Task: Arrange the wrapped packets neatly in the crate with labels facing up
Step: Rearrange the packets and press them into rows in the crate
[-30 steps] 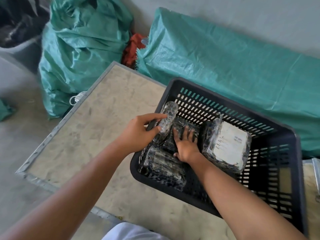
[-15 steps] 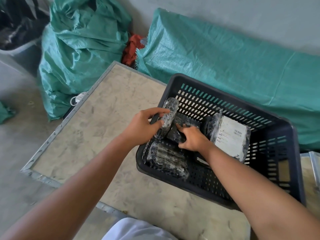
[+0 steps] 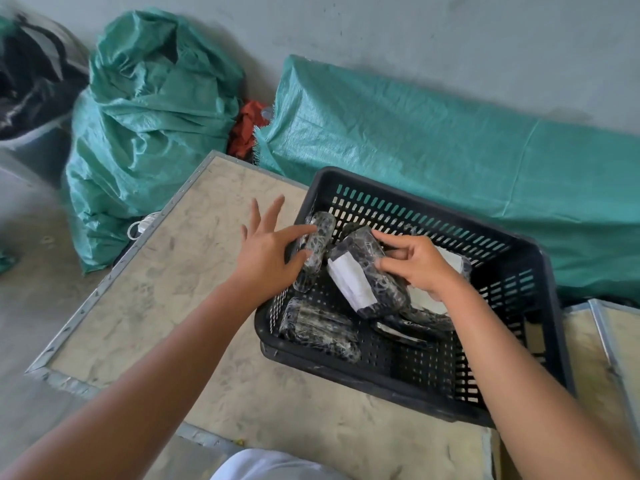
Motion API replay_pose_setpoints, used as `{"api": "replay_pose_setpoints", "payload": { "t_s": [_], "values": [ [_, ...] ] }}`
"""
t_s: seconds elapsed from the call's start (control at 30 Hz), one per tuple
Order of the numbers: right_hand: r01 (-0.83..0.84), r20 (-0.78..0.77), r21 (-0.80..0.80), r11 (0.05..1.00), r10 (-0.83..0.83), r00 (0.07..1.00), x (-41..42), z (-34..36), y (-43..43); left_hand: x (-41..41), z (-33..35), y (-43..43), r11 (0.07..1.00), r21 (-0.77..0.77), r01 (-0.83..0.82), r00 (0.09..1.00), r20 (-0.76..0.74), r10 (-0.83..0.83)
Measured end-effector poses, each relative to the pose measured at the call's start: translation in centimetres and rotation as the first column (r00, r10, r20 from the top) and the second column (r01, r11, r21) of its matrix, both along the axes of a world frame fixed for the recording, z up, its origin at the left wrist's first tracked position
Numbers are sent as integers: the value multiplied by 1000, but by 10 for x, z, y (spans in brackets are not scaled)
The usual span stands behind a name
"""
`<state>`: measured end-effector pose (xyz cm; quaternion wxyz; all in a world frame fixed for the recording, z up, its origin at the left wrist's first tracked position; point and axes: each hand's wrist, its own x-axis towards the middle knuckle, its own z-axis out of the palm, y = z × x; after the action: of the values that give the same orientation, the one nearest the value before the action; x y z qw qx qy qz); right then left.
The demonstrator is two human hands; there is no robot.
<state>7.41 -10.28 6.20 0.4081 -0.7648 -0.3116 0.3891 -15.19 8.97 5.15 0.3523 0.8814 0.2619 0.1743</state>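
Note:
A black slotted crate (image 3: 512, 348) sits on a dusty board table (image 3: 180, 292). Inside are several bubble-wrapped dark packets. My right hand (image 3: 415, 265) grips one packet with a white label (image 3: 360, 275), lifted and tilted above the crate's middle. My left hand (image 3: 270, 251) pinches an upright narrow packet (image 3: 313, 251) against the crate's left wall with thumb and forefinger, the other fingers spread. Another packet (image 3: 318, 329) lies flat at the near left corner. A labelled packet (image 3: 446, 261) behind my right hand is mostly hidden, and a further one (image 3: 405, 329) lies under the lifted packet.
Two teal woven sacks stand behind the table, one upright (image 3: 149, 123) at the left, one long (image 3: 450, 157) along the wall. A red cloth (image 3: 246, 129) lies between them. A second framed board (image 3: 609, 341) adjoins at the right. A dark bin (image 3: 31, 91) sits far left.
My right hand has picked the packet up from the crate floor and turned it so its white label shows. My left hand has loosened on the upright packet, fingers now spread.

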Motion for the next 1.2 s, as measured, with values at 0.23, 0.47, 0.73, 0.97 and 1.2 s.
{"api": "replay_pose_setpoints", "payload": {
  "t_s": [0.23, 0.47, 0.73, 0.97, 1.2],
  "values": [
    [-61, -175, 225, 973, 102, 979, -5, 64, -32, 21, 43, -10, 824, -304, 479, 866, 320, -385],
    [120, -336, 320, 940, -6, 942, 2, 65, -39, 50, 44, -25, 821, -269, 503, 841, 372, -393],
    [302, -112, 310, 901, -281, 953, -31, 25, -50, 64, 16, -34, 810, -571, 133, 975, 224, -2],
    [384, -23, 431, 816, -416, 909, -43, 6, -50, 61, 6, -43, 868, -485, 110, 982, 189, -18],
    [261, 246, 271, 927, -329, 912, -35, -4, -48, 64, 3, -39, 852, -398, 339, 937, 59, -345]
  ]
}}
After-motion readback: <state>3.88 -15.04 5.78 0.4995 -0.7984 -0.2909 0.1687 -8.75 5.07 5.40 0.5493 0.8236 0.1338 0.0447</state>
